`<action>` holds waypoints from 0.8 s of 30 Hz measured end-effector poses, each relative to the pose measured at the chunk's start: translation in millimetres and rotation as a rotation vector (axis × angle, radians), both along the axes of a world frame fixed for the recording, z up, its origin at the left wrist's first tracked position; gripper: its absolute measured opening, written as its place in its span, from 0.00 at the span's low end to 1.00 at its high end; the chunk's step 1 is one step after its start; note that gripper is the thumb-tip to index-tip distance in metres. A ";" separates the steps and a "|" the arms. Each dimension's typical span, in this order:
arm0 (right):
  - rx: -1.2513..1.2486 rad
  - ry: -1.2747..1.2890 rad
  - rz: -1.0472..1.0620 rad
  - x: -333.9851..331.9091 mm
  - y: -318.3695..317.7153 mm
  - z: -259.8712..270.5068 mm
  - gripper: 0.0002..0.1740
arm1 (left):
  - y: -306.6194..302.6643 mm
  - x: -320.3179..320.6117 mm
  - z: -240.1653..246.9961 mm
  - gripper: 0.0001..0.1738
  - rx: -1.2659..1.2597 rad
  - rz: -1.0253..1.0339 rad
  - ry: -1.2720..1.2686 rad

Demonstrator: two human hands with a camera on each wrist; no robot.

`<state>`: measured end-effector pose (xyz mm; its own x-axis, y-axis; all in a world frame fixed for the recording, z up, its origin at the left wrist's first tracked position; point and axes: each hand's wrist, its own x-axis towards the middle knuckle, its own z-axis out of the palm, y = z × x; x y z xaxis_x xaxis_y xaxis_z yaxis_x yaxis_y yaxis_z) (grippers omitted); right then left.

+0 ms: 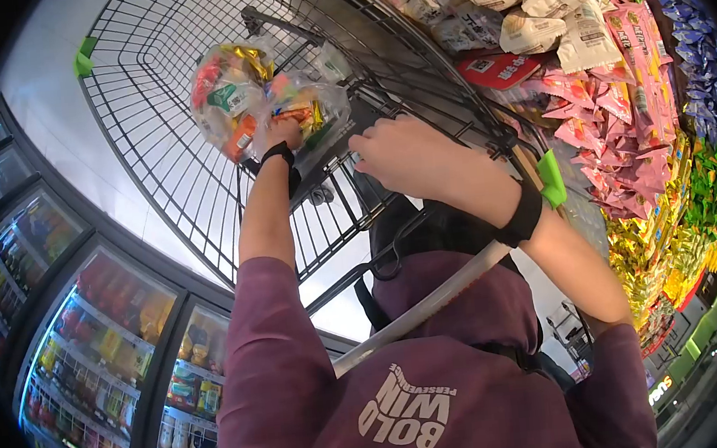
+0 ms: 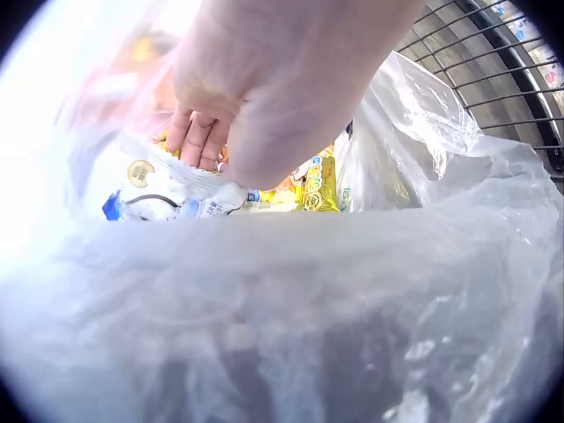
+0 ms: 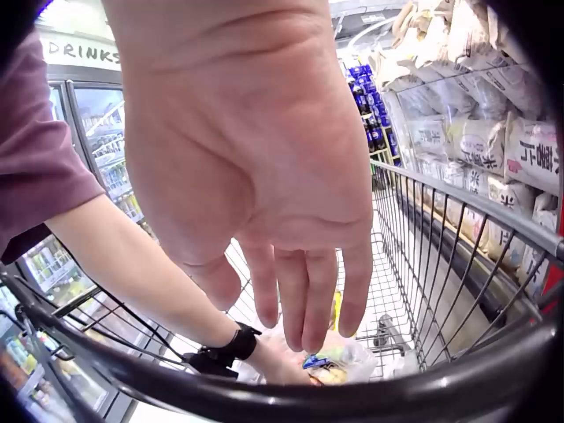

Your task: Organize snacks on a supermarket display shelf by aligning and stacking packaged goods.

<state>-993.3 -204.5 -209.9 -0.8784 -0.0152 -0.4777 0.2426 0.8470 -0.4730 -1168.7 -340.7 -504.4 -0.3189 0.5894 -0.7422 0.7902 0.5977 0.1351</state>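
Note:
A clear plastic bag (image 1: 222,129) of colourful wrapped snacks sits inside the wire shopping cart (image 1: 134,98). My left hand (image 1: 284,135) reaches down into the bag's mouth. In the left wrist view, its fingers (image 2: 198,139) come down among the packets, beside a white packet (image 2: 145,181) and a yellow-gold wrapper (image 2: 322,183). The thumb is hidden, and I cannot tell whether the hand pinches a packet. Over the near end of the cart, my right hand (image 1: 408,151) hovers with nothing in it. Its fingers (image 3: 295,295) hang straight and relaxed in the right wrist view.
The cart's dark handlebar (image 3: 291,394) crosses in front of my right hand. Glass-door drink fridges (image 1: 87,333) line the left side. On the right stand heaps of wrapped snacks, pink packets (image 1: 622,115) among them, with a red sign (image 1: 498,69) by the cart's edge.

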 end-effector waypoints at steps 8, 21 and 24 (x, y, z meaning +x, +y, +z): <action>-0.128 -0.075 -0.108 16.5 4.8 16.6 0.15 | 5.3 -13.4 31.9 0.25 -0.047 -0.084 -0.114; -0.207 0.469 -0.359 68.2 21.4 61.0 0.21 | 34.7 -19.1 296.7 0.23 0.067 0.066 -0.560; -0.197 0.671 -0.327 76.8 26.3 66.3 0.25 | 36.4 -1.7 338.6 0.16 0.224 0.001 -0.805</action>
<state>-916.6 -178.3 -143.5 -0.9534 0.2654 0.1436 0.0739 0.6668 -0.7416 -1170.4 -304.4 -165.8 0.2580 0.7502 -0.6088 0.4005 0.4904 0.7740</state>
